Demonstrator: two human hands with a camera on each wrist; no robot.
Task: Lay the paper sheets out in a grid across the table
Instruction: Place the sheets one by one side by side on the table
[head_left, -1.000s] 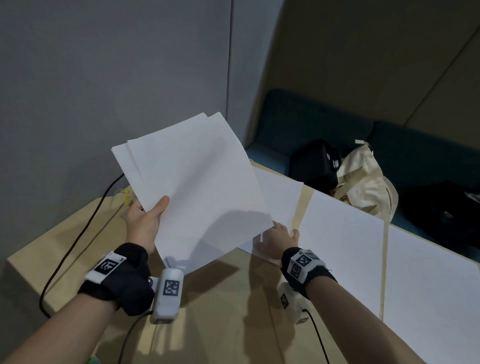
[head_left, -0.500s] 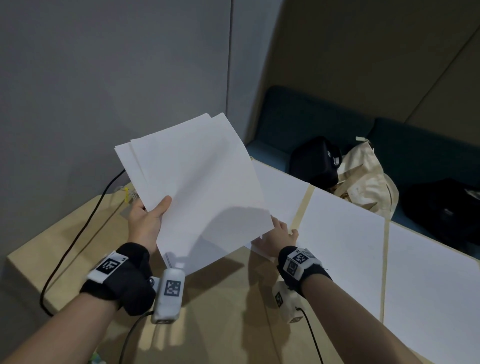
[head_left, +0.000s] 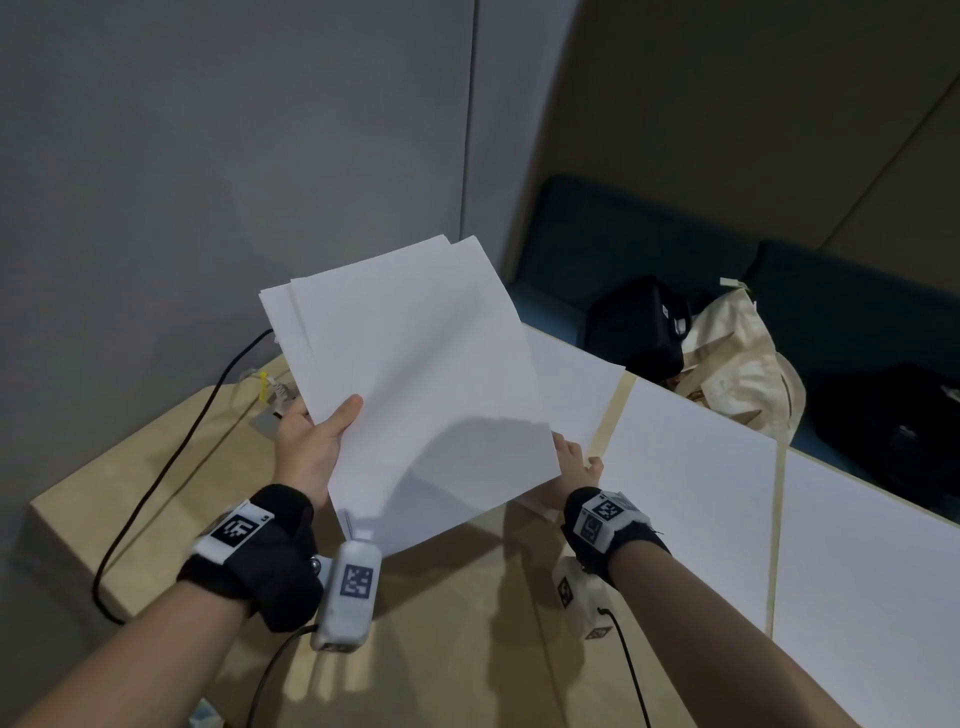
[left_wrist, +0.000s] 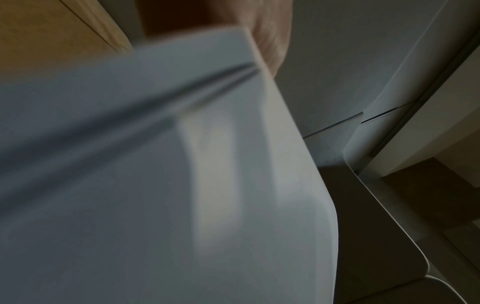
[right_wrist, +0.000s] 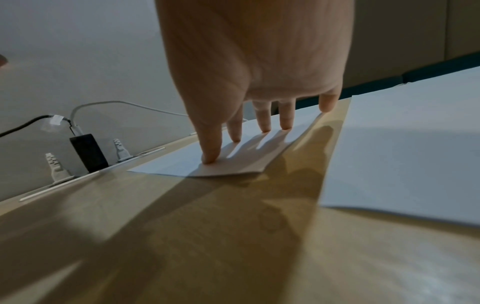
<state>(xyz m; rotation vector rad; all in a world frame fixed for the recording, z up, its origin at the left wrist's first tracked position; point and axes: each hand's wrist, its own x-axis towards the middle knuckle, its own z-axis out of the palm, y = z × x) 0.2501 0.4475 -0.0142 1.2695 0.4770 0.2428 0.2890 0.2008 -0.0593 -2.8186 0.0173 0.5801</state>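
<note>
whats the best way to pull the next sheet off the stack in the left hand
Pinch the top sheet's free lower right corner, coming from the right. The left hand grips the paper stack at its lower left edge, thumb on top, so a grip there is blocked. The sheets are fanned, which should help take just one. The right hand is nearest, but its fingers now press the sheet on the table.

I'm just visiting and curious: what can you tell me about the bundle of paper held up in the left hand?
The bundle of paper is a thin stack of plain white sheets, blank on the side shown and slightly fanned, so offset edges show at its top and left. It is held up off the table, tilted, sagging a little. The left hand grips its lower left edge, thumb on top. Nothing else visibly touches it.
</note>
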